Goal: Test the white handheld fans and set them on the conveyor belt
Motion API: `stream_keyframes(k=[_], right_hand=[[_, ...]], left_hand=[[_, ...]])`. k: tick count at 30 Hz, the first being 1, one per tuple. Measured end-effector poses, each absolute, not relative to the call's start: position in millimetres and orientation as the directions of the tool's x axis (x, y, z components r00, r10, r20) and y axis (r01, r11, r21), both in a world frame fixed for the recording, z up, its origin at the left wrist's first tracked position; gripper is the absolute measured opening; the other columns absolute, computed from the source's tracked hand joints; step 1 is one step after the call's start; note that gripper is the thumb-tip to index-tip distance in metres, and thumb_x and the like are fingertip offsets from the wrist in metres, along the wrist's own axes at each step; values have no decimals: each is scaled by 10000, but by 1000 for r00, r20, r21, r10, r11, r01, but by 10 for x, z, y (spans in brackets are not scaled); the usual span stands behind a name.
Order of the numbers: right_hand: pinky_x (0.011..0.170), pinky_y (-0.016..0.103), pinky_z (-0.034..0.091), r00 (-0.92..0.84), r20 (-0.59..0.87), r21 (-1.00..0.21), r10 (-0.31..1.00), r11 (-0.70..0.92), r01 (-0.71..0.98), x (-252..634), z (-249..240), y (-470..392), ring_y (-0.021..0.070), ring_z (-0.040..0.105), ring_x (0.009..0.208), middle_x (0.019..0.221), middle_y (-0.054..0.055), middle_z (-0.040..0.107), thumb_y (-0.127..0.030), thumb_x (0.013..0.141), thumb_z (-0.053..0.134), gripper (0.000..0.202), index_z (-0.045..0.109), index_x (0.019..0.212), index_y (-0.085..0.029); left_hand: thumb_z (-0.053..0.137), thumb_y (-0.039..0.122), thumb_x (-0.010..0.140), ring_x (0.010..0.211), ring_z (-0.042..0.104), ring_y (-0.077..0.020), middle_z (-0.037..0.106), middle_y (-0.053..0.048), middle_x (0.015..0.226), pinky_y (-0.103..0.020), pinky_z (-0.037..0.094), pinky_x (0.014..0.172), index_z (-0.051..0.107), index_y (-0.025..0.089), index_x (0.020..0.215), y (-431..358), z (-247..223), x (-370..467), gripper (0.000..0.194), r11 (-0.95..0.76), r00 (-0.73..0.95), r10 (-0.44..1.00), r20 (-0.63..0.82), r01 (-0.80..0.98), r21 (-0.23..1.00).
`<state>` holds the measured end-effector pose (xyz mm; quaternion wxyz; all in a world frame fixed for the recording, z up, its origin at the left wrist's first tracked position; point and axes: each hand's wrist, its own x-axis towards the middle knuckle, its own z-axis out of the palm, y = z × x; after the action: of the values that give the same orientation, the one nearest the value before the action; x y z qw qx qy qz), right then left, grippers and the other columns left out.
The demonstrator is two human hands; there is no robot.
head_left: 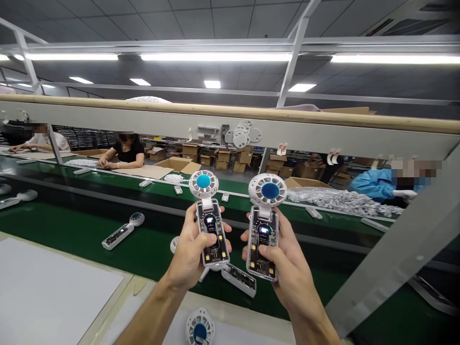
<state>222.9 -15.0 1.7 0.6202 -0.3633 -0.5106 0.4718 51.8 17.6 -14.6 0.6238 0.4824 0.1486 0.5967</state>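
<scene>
My left hand (190, 254) is wrapped round a handheld fan (213, 251) with a round white head, a blue centre and an exposed black circuit board. Its thumb presses on the board, where a small display glows. A matching handheld fan (263, 244) stands upright in my right hand (287, 258), thumb on its board and display lit too. Both are held side by side above the green belt, heads up. Below them another fan (240, 280) lies on the belt, partly hidden by my left hand. Nearest me, a fan head (200, 328) rests on the bench.
The green conveyor belt (154, 258) carries another fan (122, 235) to the left. A white sheet (50, 287) covers the bench at left. A slanted metal post (388, 244) stands at right. Across the belt sit co-workers, by a heap of small parts (341, 201) and cardboard boxes (223, 155).
</scene>
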Motion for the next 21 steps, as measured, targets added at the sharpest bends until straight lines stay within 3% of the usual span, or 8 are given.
stream_keyframes(k=[8,14,16,19,21], right_hand=[[658,341,523,44,349,-917,936,351,-187,2254,6,-152,188,650,711,1025,37,664,-228,860,573,703,287,1493,-336],[658,344,541,122,396,-890,910,413,-190,2252,10,-154,200,667,733,1068,53,675,-290,835,641,739,288,1482,-346],[647,317,544,160,375,-884,913,404,-235,2229,20,-162,189,667,731,1018,39,681,-303,815,688,664,376,1400,-335],[494,297,520,-52,257,-880,965,211,-426,2210,13,-189,164,598,541,742,8,626,-449,830,648,375,562,1141,-260],[450,320,517,-92,266,-885,959,206,-417,2240,-27,-217,175,569,497,647,5,574,-485,814,666,300,625,993,-248]], left_hand=[[623,187,813,694,664,-187,631,-85,1082,-296,525,567,346,244,1332,169,-111,474,591,-213,189,900,392,-595,775],[666,254,792,639,638,-173,639,-57,957,-277,504,543,372,222,1278,191,-91,463,570,-277,106,915,390,-538,796],[692,282,794,640,631,-161,642,-41,928,-273,512,556,392,223,1244,191,-99,495,544,-305,54,925,376,-486,819],[734,297,784,615,611,-124,644,-15,895,-256,519,588,458,209,1111,206,-141,561,437,-419,-115,907,404,-331,846],[758,284,763,625,614,-131,639,-11,838,-263,526,626,507,185,1007,233,-182,584,364,-494,-259,858,443,-183,850]])
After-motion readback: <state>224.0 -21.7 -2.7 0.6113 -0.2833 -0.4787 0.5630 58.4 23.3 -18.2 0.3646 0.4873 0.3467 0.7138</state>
